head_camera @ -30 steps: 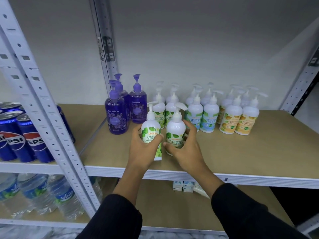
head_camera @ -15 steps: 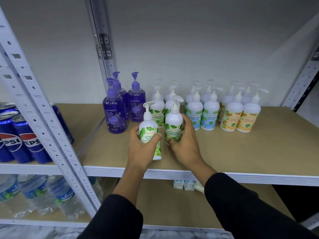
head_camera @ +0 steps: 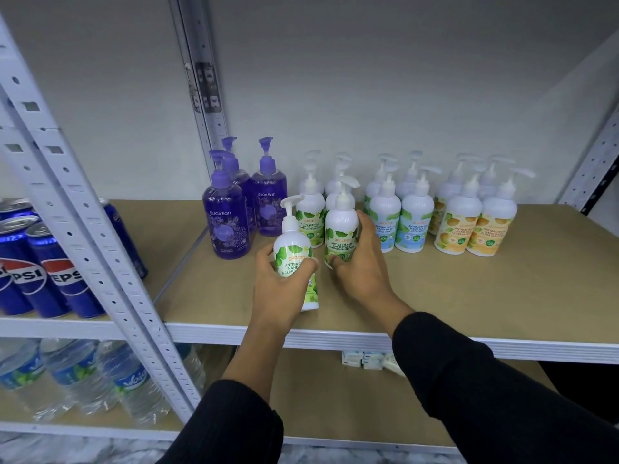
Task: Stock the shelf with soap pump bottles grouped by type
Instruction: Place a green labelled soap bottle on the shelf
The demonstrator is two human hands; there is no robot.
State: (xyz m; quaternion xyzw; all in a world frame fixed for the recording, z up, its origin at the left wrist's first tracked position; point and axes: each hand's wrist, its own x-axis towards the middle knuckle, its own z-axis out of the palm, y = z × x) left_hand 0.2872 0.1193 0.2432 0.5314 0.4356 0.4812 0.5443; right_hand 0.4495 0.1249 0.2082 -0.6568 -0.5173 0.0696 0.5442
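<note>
On the tan shelf board [head_camera: 469, 296] I hold two white pump bottles with green leaf labels. My left hand [head_camera: 279, 289] grips the nearer green bottle [head_camera: 292, 244] near the front edge. My right hand [head_camera: 363, 266] wraps the second green bottle [head_camera: 341, 226], which stands just in front of more green-label bottles [head_camera: 311, 212]. Three purple bottles [head_camera: 227, 222] stand at the left, blue-label bottles [head_camera: 398, 222] in the middle and orange-label bottles [head_camera: 475, 226] to the right.
A white perforated upright [head_camera: 83, 222] slants across the left. Pepsi cans [head_camera: 43, 272] fill the neighbouring shelf, with water bottles [head_camera: 83, 373] below them. Small boxes [head_camera: 365, 360] lie on the lower shelf. The right half of the tan board is bare.
My right hand has pushed its green bottle back toward the green group. The left hand and its bottle have stayed near the front edge.
</note>
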